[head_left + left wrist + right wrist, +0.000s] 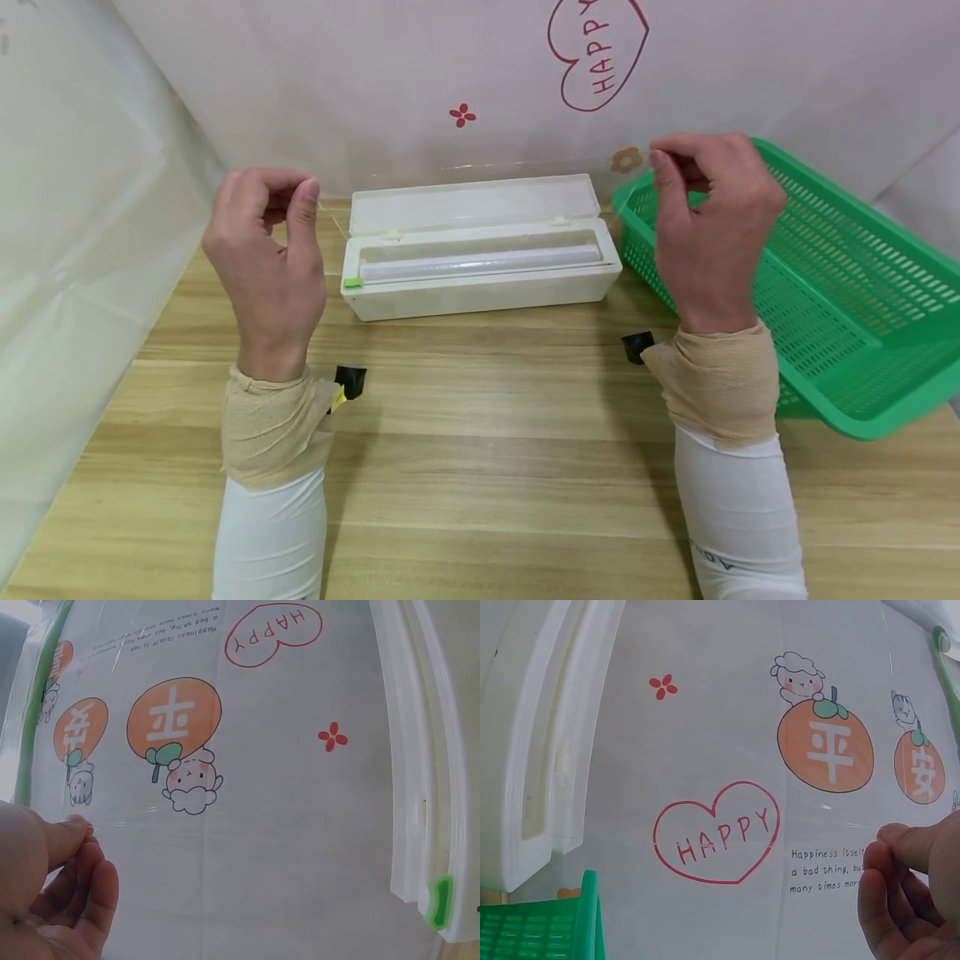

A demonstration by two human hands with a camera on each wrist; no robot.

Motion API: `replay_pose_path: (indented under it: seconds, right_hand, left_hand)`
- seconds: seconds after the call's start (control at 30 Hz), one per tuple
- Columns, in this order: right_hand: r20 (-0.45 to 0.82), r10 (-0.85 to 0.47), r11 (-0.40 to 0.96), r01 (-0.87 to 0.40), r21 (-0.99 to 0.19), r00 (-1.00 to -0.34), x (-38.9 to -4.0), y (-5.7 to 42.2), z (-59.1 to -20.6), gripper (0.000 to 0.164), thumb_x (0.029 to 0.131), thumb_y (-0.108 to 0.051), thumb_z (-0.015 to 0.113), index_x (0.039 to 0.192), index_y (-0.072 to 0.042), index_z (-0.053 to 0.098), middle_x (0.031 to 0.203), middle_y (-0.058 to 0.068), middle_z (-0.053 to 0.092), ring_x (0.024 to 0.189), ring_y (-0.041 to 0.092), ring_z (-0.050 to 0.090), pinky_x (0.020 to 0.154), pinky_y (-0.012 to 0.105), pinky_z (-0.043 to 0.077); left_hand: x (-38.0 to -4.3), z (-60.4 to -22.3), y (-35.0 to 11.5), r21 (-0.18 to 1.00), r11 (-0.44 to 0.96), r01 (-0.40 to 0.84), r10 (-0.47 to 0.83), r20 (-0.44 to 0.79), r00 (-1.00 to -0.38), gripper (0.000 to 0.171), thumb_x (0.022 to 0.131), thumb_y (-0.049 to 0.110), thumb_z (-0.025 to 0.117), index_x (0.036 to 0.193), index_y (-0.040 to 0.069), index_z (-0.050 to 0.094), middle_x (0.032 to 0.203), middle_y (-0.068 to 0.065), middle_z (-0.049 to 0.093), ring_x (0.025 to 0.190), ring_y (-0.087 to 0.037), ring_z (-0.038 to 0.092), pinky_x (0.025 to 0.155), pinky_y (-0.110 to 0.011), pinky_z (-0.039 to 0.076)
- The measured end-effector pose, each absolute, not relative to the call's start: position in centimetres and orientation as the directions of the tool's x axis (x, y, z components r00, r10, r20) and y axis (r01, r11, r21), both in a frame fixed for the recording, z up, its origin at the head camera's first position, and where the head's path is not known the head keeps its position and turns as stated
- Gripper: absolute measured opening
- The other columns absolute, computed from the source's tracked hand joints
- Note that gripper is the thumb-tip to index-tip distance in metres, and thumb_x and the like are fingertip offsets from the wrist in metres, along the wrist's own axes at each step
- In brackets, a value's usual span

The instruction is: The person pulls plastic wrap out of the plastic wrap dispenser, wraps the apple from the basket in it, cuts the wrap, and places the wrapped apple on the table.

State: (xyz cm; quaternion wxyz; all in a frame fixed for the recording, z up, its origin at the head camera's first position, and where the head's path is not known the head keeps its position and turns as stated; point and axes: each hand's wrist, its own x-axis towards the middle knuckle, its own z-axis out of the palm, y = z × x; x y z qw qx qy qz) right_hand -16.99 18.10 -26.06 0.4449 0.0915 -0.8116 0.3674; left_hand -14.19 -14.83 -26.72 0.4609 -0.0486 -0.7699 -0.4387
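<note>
Between thumb and fingertips, my left hand (273,250) pinches one corner of a clear sheet of cling film; the left wrist view also shows this pinch. My right hand (712,217) pinches the opposite corner in the same way, raised to a similar height. The film is nearly invisible, showing as faint edges and glints running down to a white cling film dispenser box (483,298). Its lid (474,204) stands raised at the back. Inside lies a roll of cling film (480,263), and a green slider (353,282) sits at the box's front left.
A green perforated basket (817,321) stands at the right, partly behind my right hand and forearm. Under everything is a wood-grain table (487,467). Behind the box rises a white printed sheet (390,83) with a red heart (597,54) and cartoon figures.
</note>
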Motion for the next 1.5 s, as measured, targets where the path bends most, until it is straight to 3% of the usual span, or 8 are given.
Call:
replay_pose_path:
  seconds: [0.67, 0.97, 1.2, 1.5]
  right_hand:
    - [0.799, 0.207, 0.701, -0.483, -0.524, -0.565, -16.3, 18.2, -25.7, 0.029, 0.105, -0.025, 0.067, 0.105, 0.0, 0.082, 0.098, 0.019, 0.075, 0.088, -0.018, 0.054, 0.081, 0.009, 0.046]
    - [0.799, 0.233, 0.697, -0.478, -0.534, -0.554, -15.9, 18.1, -25.4, 0.029, 0.104, -0.025, 0.068, 0.103, 0.0, 0.082, 0.093, 0.007, 0.072, 0.087, -0.016, 0.055, 0.081, 0.009, 0.047]
    - [0.805, 0.22, 0.699, -0.486, -0.524, -0.551, -15.7, 18.2, -25.2, 0.03, 0.104, -0.026, 0.068, 0.103, 0.0, 0.082, 0.096, 0.019, 0.075, 0.087, -0.017, 0.054, 0.081, 0.009, 0.046]
    - [0.794, 0.1, 0.741, -0.488, -0.461, -0.6, -16.6, 18.6, -24.2, 0.032, 0.106, -0.027, 0.065, 0.107, 0.001, 0.081, 0.101, 0.02, 0.077, 0.089, -0.011, 0.054, 0.082, 0.007, 0.044]
  left_hand:
    - [-13.5, -26.2, -14.6, 0.646, 0.596, 0.478, -0.353, 0.745, -0.567, 0.032, 0.102, 0.02, 0.072, 0.096, -0.012, 0.073, 0.09, 0.024, 0.053, 0.085, 0.006, 0.054, 0.078, -0.013, 0.048]
    - [-13.1, -25.8, -14.6, 0.649, 0.592, 0.478, -0.363, 0.744, -0.561, 0.031, 0.102, 0.019, 0.072, 0.097, -0.012, 0.073, 0.09, 0.024, 0.054, 0.085, 0.005, 0.054, 0.078, -0.014, 0.047]
    - [-12.9, -25.6, -14.6, 0.647, 0.587, 0.486, -0.367, 0.748, -0.553, 0.03, 0.101, 0.017, 0.072, 0.096, -0.012, 0.073, 0.089, 0.024, 0.054, 0.085, 0.005, 0.054, 0.077, -0.014, 0.047]
    - [-13.4, -25.4, -15.3, 0.628, 0.605, 0.49, -0.317, 0.754, -0.576, 0.031, 0.102, 0.017, 0.071, 0.096, -0.013, 0.072, 0.089, 0.024, 0.053, 0.086, 0.005, 0.053, 0.078, -0.014, 0.046]
